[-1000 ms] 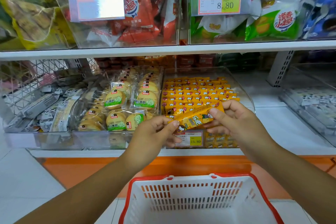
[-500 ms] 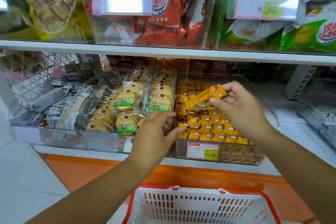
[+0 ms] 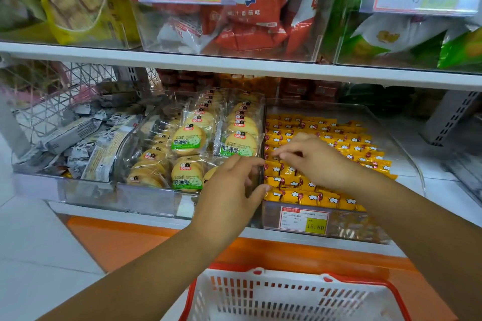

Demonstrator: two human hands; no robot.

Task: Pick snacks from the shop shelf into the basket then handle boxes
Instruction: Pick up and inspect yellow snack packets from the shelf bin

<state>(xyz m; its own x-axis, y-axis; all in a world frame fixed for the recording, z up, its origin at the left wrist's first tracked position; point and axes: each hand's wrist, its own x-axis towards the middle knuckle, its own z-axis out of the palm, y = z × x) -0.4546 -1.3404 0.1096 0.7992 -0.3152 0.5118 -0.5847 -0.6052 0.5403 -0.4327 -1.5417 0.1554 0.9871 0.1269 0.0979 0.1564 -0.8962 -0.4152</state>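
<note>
Now, right hand (image 3: 315, 161) on yellow packets (image 3: 360, 150) (fingers' grip unclear); left hand (image 3: 229, 190) loose, empty

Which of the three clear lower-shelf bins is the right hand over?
The rightmost bin, full of yellow snacks, under the right hand. The middle bin holds round biscuits, the left bin grey packets.

The right hand (image 3: 313, 161) lies low over rows of small yellow snack packets (image 3: 352, 150) in a clear bin (image 3: 407, 154) on the lower shelf. Its fingers reach left and touch the packets, but blur hides whether they pinch one. The left hand (image 3: 229, 190) hovers at the bin's front left corner with its fingers loosely spread, holding nothing. The next bin to the left holds round biscuit packs (image 3: 186, 141). A price label (image 3: 303, 220) reads 15.80. Below stands a red-rimmed white basket (image 3: 273, 300).
</note>
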